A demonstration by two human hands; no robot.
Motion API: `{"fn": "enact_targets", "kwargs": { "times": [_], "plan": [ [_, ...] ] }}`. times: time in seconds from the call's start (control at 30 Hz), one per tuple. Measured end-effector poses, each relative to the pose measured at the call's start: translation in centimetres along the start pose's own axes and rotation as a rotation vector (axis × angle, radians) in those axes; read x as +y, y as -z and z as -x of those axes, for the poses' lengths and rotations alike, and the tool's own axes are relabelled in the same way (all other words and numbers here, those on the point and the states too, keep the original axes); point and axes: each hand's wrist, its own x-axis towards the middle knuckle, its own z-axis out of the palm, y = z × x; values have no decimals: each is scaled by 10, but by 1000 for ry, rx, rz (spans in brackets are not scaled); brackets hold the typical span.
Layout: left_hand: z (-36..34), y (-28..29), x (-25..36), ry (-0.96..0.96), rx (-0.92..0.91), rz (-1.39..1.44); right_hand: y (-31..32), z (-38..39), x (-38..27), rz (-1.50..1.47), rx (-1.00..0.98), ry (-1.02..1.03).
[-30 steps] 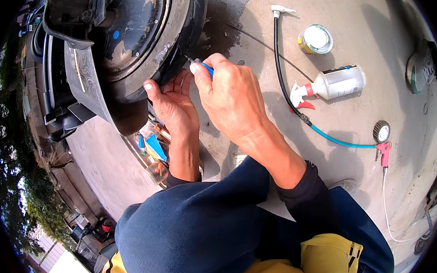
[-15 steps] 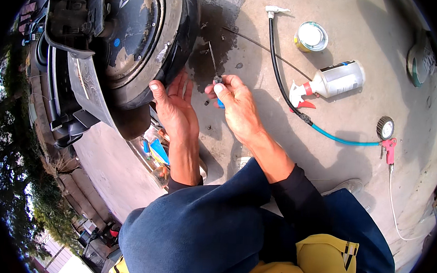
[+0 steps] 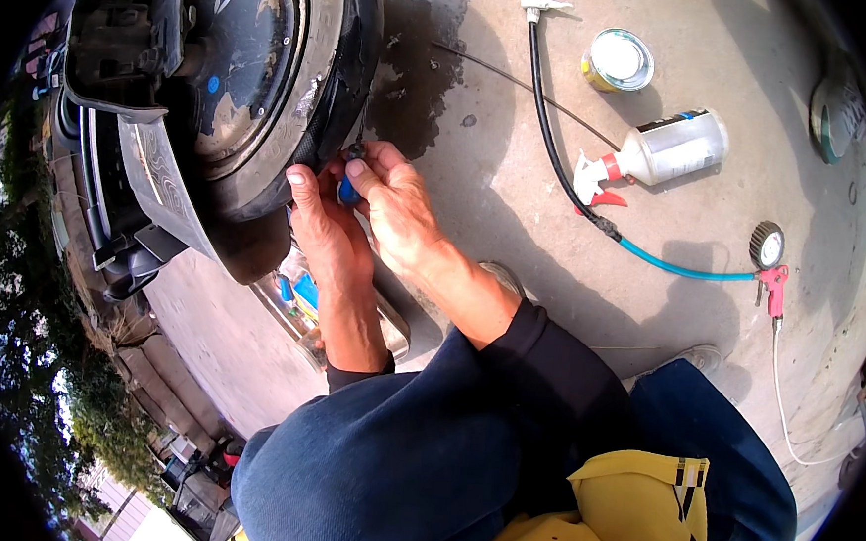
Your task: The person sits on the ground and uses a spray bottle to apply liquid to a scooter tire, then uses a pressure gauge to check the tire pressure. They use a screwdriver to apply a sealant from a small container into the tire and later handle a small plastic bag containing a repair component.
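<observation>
The right hand point(image 3: 397, 210) grips a blue-handled, thin-shafted metal tool point(image 3: 348, 191), now returned beside the black rubber tyre point(image 3: 353, 72), apparently within working reach. The left hand point(image 3: 331, 244) lies at the tyre's lower edge, its own grip unclear.

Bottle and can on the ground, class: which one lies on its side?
The pale spray bottle with the red trigger; the round can stands upright.
</observation>
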Motion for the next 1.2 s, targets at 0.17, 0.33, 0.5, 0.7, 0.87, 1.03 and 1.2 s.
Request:
{"fn": "enact_targets", "kwargs": {
  "times": [0.17,0.33,0.5,0.7,0.87,1.03,1.2],
  "plan": [
    [-5,13,-6,28,-4,21,-2,8,-1,40,-12,70],
    [-1,4,-7,31,3,-54,6,24,-21,195,5,83],
    [-1,2,-8,39,6,-76,17,32,-31,244,-32,53],
    [0,-3,-9,27,-1,-107,26,44,-38,426,-26,88],
    [2,-6,-7,40,22,-77,24,48,-48,523,37,107],
    [1,-13,-9,52,54,84,25,57,-66,868,118,312],
    [1,-30,0,41,143,243,9,63,-116,1462,92,730]
  ]
}}
